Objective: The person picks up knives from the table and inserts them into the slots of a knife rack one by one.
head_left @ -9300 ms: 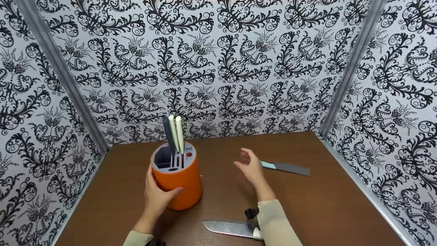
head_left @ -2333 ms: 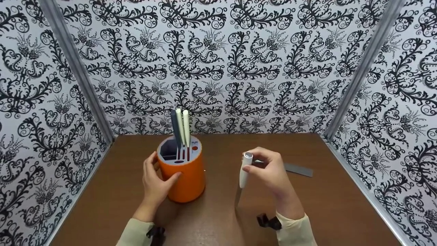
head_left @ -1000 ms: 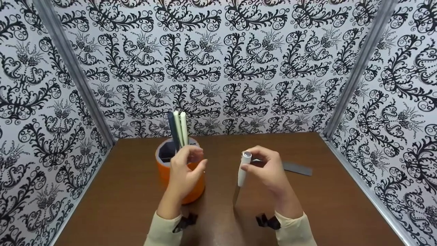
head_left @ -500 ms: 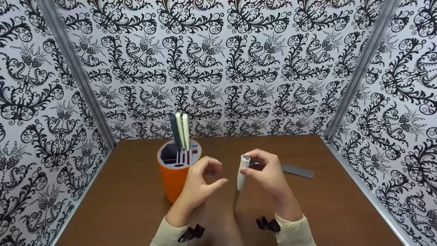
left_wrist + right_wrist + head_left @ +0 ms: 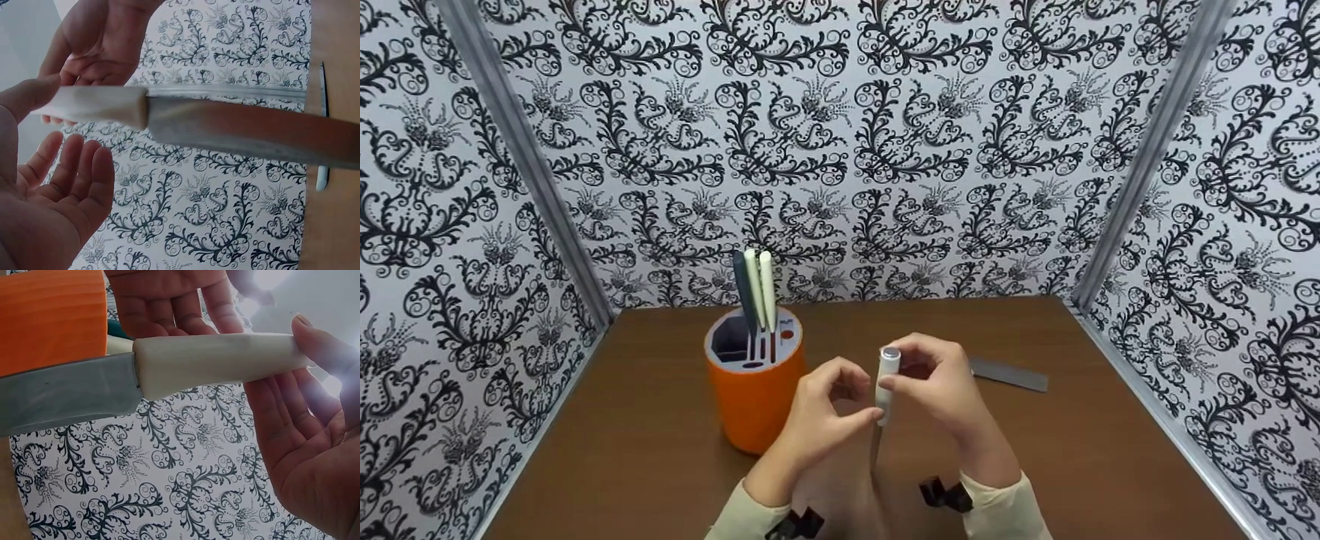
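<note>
Point down, a kitchen knife with a white handle (image 5: 885, 394) stands upright over the table, pinched near the handle's top by my right hand (image 5: 941, 379). Its broad metal blade (image 5: 236, 129) shows clearly in the left wrist view. My left hand (image 5: 825, 412) has come up beside the handle, fingers loosely bent and not closed round it; the thumb tip overlaps the handle, and whether it touches I cannot tell. To the left stands an orange knife block (image 5: 757, 405) with a grey top, holding a dark-handled knife (image 5: 745, 289) and two pale-green-handled knives (image 5: 765, 289).
Behind my right hand lies another knife with a grey rectangular blade (image 5: 1011, 375); that hand hides its handle in the head view. The brown wooden table (image 5: 645, 405) is bounded by patterned walls (image 5: 840, 150) at the back and sides.
My left hand has let go of the knife block and moved right to the knife's handle. Earlier, my right hand picked the white-handled knife up from the table; it now holds it slightly further left.
</note>
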A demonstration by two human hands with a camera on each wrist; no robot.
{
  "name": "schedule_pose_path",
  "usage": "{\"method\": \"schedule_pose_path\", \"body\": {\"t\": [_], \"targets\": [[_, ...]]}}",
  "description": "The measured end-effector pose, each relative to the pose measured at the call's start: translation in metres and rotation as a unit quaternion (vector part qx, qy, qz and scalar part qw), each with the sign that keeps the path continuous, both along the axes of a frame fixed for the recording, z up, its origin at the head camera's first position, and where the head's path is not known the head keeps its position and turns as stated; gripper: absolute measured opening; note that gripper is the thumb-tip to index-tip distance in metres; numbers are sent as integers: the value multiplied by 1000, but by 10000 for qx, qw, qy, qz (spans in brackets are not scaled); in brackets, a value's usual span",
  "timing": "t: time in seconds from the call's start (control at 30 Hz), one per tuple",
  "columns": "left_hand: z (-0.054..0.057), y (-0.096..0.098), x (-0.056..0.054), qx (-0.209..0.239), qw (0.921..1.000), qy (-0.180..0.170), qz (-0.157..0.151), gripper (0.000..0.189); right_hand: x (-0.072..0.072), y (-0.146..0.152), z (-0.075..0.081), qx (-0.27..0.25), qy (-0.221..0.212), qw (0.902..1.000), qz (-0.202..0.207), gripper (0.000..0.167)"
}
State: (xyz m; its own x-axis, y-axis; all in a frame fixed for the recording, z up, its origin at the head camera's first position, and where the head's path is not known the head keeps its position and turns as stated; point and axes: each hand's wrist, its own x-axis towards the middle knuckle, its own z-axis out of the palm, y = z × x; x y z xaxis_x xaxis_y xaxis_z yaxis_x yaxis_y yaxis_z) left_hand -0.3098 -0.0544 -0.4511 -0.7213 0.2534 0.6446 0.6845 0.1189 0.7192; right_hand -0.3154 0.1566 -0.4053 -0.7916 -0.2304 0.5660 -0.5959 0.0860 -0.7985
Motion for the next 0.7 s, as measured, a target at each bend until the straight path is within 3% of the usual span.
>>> {"method": "schedule_pose_path", "body": {"t": [0.23, 0.53, 0.7], "targets": [[-3, 6, 2, 31, 10000, -78, 21, 29, 0, -3, 0, -21, 128, 9999, -53, 29], [-6, 9, 3, 257, 9996, -47, 84, 26, 3, -7, -1, -74, -128, 9999, 18, 29], [-4, 9, 3, 295, 9995, -90, 96, 26, 3, -9, -1, -93, 64, 9998, 148, 28]]}}
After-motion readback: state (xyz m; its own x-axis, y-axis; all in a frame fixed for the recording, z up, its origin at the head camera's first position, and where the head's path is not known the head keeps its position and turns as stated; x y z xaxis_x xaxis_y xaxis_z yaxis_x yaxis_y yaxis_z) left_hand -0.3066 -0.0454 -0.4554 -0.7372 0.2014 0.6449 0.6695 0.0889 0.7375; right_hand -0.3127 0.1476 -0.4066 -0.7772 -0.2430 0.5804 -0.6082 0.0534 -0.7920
